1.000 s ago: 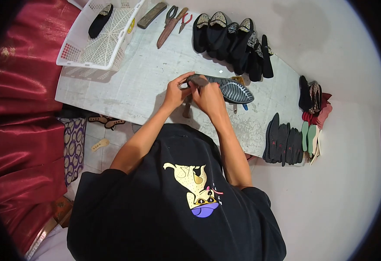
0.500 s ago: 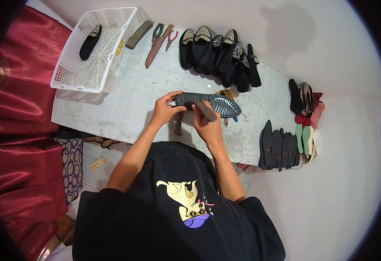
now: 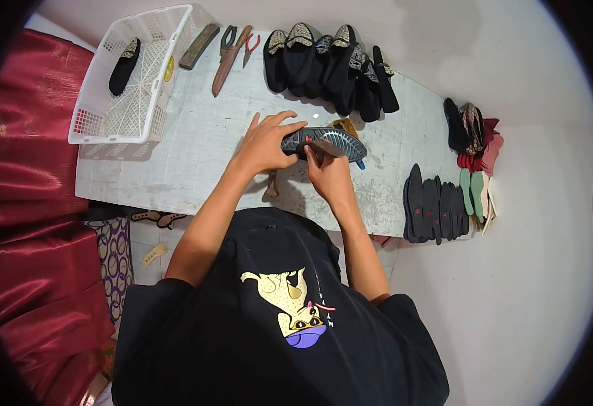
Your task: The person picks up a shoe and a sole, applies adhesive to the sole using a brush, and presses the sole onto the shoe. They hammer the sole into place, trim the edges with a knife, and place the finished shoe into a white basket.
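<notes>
A dark shoe sole [image 3: 345, 140] with ridged tread faces up over the table, its heel end to the left. My left hand [image 3: 267, 143] grips that heel end, thumb on the near side and fingers at the far edge. In my right hand [image 3: 332, 177] is a brown, wooden-looking tool [image 3: 328, 147], held over the middle of the sole; its working end cannot be made out. A small red mark [image 3: 308, 139] shows on the sole near the tool. Below the left hand, a wooden handle [image 3: 270, 187] lies on the table, partly hidden.
At the far edge stand several black shoes [image 3: 313, 68] with glittery trim. A white basket [image 3: 153, 108] with one shoe is at left, beside a dark block [image 3: 199, 46], a sheathed knife [image 3: 223, 71] and red-handled pliers [image 3: 250, 51]. Several black insoles [image 3: 431, 210] lie at right.
My left hand has shifted further over the heel end, its fingers more spread. The brown tool now sits further right and flatter across the sole. The whole view has tilted slightly.
</notes>
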Action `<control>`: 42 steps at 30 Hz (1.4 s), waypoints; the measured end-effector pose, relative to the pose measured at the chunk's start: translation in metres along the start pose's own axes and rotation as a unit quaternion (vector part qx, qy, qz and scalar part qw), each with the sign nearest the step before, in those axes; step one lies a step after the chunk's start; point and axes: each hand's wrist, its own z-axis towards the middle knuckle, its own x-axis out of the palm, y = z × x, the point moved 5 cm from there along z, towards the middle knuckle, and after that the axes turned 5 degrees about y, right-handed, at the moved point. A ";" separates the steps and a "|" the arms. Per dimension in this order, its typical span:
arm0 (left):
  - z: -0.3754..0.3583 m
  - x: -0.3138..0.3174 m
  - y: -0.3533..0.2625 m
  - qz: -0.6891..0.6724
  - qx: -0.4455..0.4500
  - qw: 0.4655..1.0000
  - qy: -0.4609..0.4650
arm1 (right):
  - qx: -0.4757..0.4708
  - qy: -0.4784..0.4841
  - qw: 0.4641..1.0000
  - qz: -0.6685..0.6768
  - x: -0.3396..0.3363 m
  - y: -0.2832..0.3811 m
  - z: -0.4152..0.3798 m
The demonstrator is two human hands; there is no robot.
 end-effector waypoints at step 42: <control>-0.028 -0.004 0.068 -0.186 -0.085 0.978 0.044 | -0.038 -0.014 0.999 -0.029 0.014 0.005 0.006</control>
